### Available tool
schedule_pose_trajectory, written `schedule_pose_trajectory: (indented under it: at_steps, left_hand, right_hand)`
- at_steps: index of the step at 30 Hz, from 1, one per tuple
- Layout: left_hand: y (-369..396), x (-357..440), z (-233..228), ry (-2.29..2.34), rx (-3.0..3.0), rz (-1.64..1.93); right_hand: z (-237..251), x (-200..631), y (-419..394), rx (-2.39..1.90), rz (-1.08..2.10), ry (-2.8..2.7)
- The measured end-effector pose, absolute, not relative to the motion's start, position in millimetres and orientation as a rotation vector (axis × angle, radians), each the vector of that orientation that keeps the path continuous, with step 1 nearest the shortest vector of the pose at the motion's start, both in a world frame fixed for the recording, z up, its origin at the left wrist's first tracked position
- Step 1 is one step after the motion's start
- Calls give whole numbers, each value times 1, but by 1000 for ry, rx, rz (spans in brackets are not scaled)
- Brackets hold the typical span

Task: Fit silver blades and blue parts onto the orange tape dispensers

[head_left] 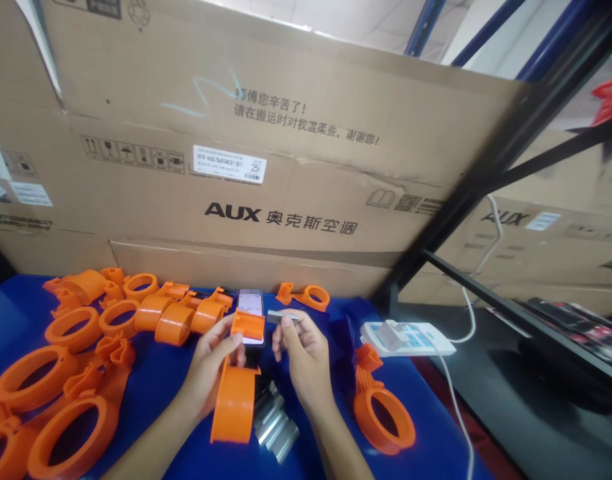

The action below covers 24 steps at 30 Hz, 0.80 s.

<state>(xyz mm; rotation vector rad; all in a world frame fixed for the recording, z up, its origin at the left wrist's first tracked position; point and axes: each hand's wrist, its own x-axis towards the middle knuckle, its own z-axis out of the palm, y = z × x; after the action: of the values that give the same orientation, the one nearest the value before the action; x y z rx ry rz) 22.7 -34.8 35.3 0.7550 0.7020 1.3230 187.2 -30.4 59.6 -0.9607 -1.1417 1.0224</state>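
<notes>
My left hand (213,363) is closed around the upper part of an orange plastic tape dispenser (233,405), its wide ring hanging down. Between the thumb and fingers of my right hand (302,353) is a small toothed metal blade (281,317), held just right of the dispenser's top end and apart from it. Below, between my two forearms, a pile of silvery metal strips (276,427) lies on the blue cloth. A lit phone (250,302) stands behind the dispenser, partly hidden by it.
Several orange dispensers (81,437) crowd the left side of the blue table (161,393). One dispenser (316,298) lies at the back, another (386,420) at right. A white power strip (411,339) with cables sits by the black rack. A large cardboard box (286,173) stands behind.
</notes>
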Motion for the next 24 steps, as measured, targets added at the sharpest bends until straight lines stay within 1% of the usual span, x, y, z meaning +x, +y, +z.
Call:
schedule_pose_trajectory:
  at_steps: [7, 24]
  left_hand:
    - [-40, 26, 36, 718, 735, 1327]
    - [-40, 27, 36, 779, 769, 1337]
  right_hand:
    - [61, 190, -30, -990, 940, -1218]
    - [63, 194, -31, -1003, 904, -1301]
